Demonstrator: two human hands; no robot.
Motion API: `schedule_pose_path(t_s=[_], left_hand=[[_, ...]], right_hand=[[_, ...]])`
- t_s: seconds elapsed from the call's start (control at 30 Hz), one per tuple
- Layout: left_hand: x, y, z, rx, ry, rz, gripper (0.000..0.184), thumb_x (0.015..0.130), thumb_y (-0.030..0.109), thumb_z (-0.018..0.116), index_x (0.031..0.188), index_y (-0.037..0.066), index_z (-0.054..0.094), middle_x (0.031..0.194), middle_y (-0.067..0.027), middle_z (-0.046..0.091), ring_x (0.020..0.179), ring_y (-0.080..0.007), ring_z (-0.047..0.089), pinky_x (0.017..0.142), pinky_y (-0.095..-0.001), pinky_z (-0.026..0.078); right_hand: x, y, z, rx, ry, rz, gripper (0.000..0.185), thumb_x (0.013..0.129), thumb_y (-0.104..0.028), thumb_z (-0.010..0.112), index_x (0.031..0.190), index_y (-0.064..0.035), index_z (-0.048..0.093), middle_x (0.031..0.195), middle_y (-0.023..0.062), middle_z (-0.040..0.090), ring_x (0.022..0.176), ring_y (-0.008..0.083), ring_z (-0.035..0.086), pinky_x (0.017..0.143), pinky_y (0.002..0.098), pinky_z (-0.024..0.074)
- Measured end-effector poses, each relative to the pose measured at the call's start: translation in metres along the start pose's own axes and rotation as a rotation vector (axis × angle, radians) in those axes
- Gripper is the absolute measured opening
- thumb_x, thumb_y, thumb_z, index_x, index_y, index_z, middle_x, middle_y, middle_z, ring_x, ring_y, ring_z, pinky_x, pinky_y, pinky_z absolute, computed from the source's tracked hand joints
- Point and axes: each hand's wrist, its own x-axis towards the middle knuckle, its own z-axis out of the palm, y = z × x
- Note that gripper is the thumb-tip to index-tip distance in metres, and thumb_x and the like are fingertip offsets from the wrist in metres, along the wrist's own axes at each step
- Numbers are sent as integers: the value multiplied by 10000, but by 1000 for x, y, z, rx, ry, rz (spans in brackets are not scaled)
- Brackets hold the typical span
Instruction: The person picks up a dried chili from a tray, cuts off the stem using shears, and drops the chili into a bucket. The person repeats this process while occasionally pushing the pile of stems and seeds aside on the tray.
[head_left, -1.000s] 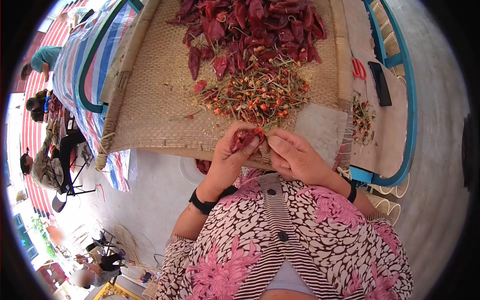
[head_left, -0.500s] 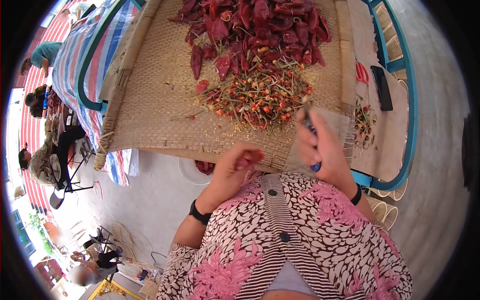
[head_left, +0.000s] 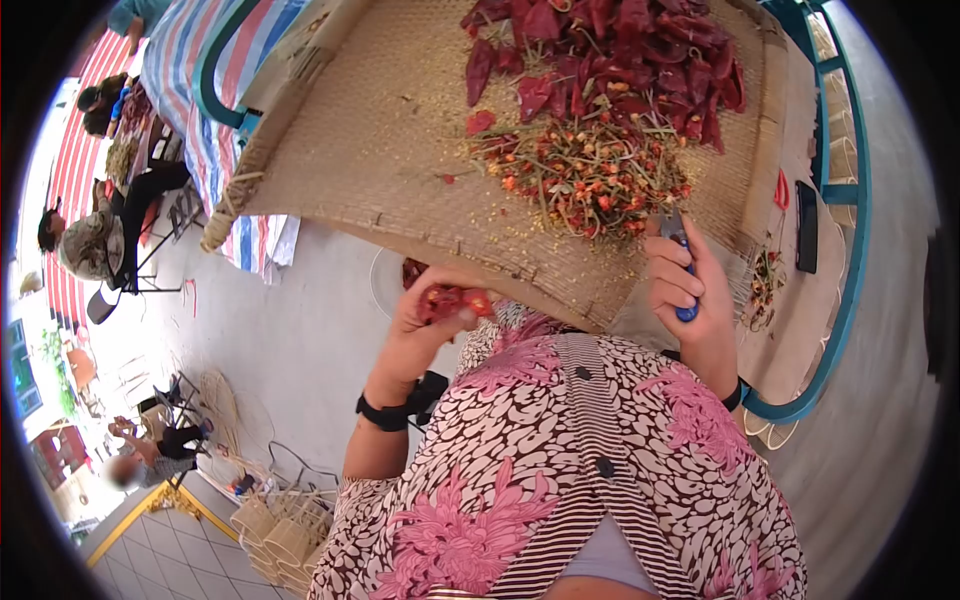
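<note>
My left hand (head_left: 425, 325) holds a red dried pepper (head_left: 452, 303) in front of the woven tray (head_left: 340, 150), over a partly hidden round container (head_left: 385, 280). Closed around a blue-handled knife (head_left: 686, 290), my right hand (head_left: 695, 290) is at the tray's near right part. The blade's tip is beside a pile of pepper stems and cores (head_left: 590, 175). Behind that pile lies a heap of dark red dried peppers (head_left: 610, 60).
Right of the tray are red scissors (head_left: 782, 190), a black phone (head_left: 806, 227) and a small stem pile (head_left: 765, 285), within a teal metal frame (head_left: 845, 290). Several people sit at the left, one in camouflage (head_left: 92, 245). Woven baskets (head_left: 280, 535) stand at the lower left.
My hands have moved apart. The left went left and down with the pepper; the right now shows the knife and has moved right. The whole view has shifted and tilted.
</note>
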Motion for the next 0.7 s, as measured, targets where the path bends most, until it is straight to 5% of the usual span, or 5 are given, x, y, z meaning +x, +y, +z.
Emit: schedule_pose_path(t_s=[0.2, 0.3, 0.43, 0.53, 0.7], left_hand=[[-30, -22, -78, 531, 355, -389, 187, 895, 83, 618, 1072, 45, 572, 863, -36, 628, 722, -110, 564, 662, -228, 473], [-31, -125, -148, 453, 417, -412, 314, 867, 127, 656, 1155, 29, 577, 989, -91, 640, 836, -149, 606, 684, -234, 488], [-28, -216, -188, 857, 605, -274, 525, 831, 202, 706, 1288, 8, 534, 1187, -172, 584, 974, -200, 605, 773, -287, 505], [-20, -179, -190, 1136, 457, -416, 569, 826, 203, 709, 1309, -25, 511, 1207, -173, 592, 977, -201, 609, 816, -319, 499], [5, 26, -76, 525, -85, -436, 326, 882, 150, 639, 1166, -8, 609, 972, -117, 691, 851, -175, 640, 763, -311, 494]], right_hand=[[1, 5, 2, -142, 11, -24, 404, 1040, -347, 380, 1235, -7, 480, 683, -7, 418, 428, 72, 372, 366, 236, 324], [2, 8, 3, -187, 20, -34, 406, 1042, -352, 373, 1230, -10, 485, 683, -7, 422, 428, 72, 372, 363, 231, 324], [2, 11, 4, -248, 7, -46, 410, 1043, -361, 366, 1218, -14, 497, 678, -13, 420, 426, 67, 372, 360, 227, 322], [-1, 13, 5, -304, 38, -74, 412, 1042, -368, 365, 1201, -15, 509, 670, -21, 416, 424, 61, 368, 360, 223, 318], [0, 17, 10, -364, 87, -105, 414, 1040, -383, 369, 1177, -24, 522, 661, -32, 414, 421, 51, 354, 361, 215, 303]])
